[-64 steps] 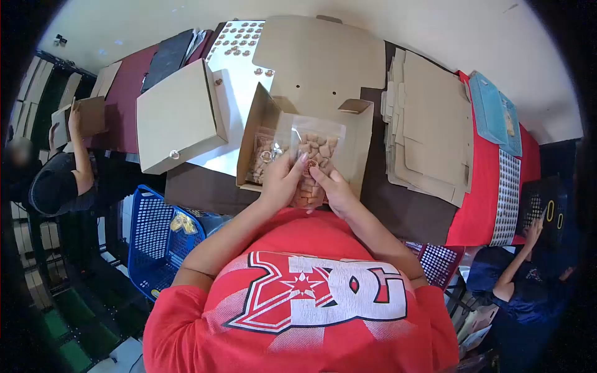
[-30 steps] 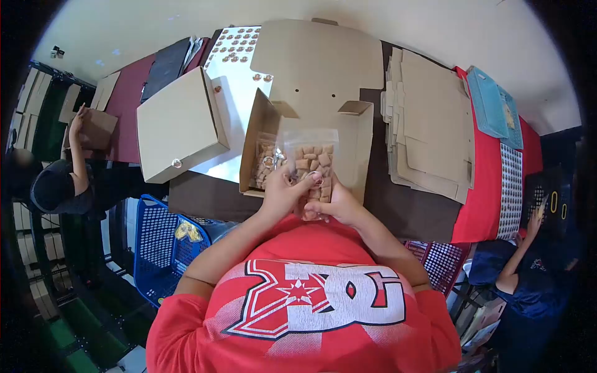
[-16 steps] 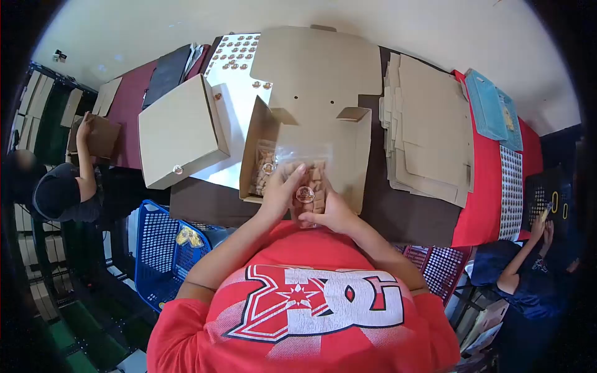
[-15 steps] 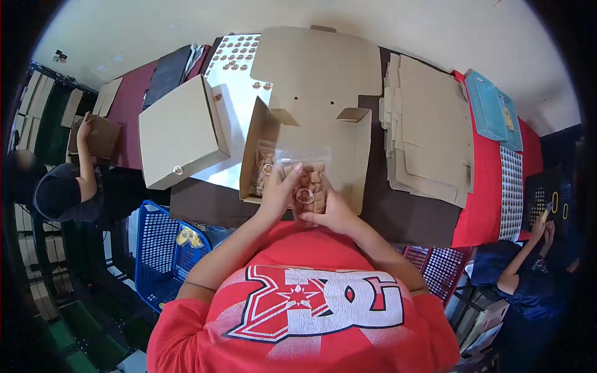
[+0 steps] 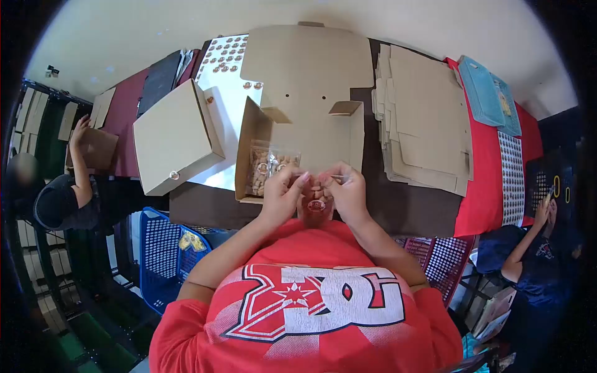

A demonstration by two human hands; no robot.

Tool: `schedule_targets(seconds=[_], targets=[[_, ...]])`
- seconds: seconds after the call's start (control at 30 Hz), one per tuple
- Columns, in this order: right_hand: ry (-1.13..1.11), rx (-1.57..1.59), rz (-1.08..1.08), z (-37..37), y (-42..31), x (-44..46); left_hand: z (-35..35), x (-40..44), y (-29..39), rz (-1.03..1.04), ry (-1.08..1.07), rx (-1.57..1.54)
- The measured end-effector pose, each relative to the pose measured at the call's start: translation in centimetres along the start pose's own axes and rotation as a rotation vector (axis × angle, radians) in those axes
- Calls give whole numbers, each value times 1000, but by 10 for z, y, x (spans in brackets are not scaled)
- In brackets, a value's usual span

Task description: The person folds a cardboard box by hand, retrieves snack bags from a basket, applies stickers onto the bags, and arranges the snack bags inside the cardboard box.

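Observation:
A clear bag of brown snack pieces with a round label [image 5: 316, 205] hangs in front of the shirt. My left hand [image 5: 283, 193] pinches its top edge on one side, and my right hand [image 5: 349, 191] pinches the other side. Just beyond them is an open cardboard box [image 5: 339, 140] with its lid raised behind. Inside the box, at its left, lie filled bags of the same snack [image 5: 258, 171], one partly hidden behind my left hand.
A closed box [image 5: 174, 133] and a sticker sheet [image 5: 227, 56] lie left. Right are stacked flat cartons [image 5: 426, 118], a blue-green basket [image 5: 482, 93] and another label sheet [image 5: 511, 177]. Blue [image 5: 165, 248] and dark red [image 5: 438, 258] baskets stand below. People work at both sides.
The held bag has come lower, and both hands have moved from its body to its top edge. A second bag now shows in the box. The left co-worker's hand has lifted off a box.

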State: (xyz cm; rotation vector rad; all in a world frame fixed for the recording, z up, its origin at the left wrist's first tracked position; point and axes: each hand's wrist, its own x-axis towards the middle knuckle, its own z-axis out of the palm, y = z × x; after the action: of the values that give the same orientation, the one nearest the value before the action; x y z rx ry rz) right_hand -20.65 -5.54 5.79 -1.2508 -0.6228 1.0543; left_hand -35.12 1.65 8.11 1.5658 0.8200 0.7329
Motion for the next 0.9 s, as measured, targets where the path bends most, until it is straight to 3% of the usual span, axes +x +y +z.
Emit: schedule_targets(seconds=[0.13,0.3,0.47,0.53,0.57,0.63,0.7,0.8,0.9], targets=[[-64,-71,-79,-2,-11,2,-9,1,8,83,21,244],[-210,-78,-161,-14,-23,4,-18,8,18,11,23,104],[-332,-66,-131,-19,-28,10,-20,16,17,168,81,204],[-200,-79,7,-16,-36,13,-18,15,18,194,132,258],[-203,-78,7,-12,-40,13,-17,13,18,283,196,301],[47,-126,-62,-1,-49,13,-16,10,21,472,320,385],[-114,-190,-184,1,-38,9,-13,9,24,291,-5,237],[-313,121,-217,5,-26,11,-9,12,20,380,-33,387],[-174,-156,-303,10,-18,15,-5,12,16,339,21,257]])
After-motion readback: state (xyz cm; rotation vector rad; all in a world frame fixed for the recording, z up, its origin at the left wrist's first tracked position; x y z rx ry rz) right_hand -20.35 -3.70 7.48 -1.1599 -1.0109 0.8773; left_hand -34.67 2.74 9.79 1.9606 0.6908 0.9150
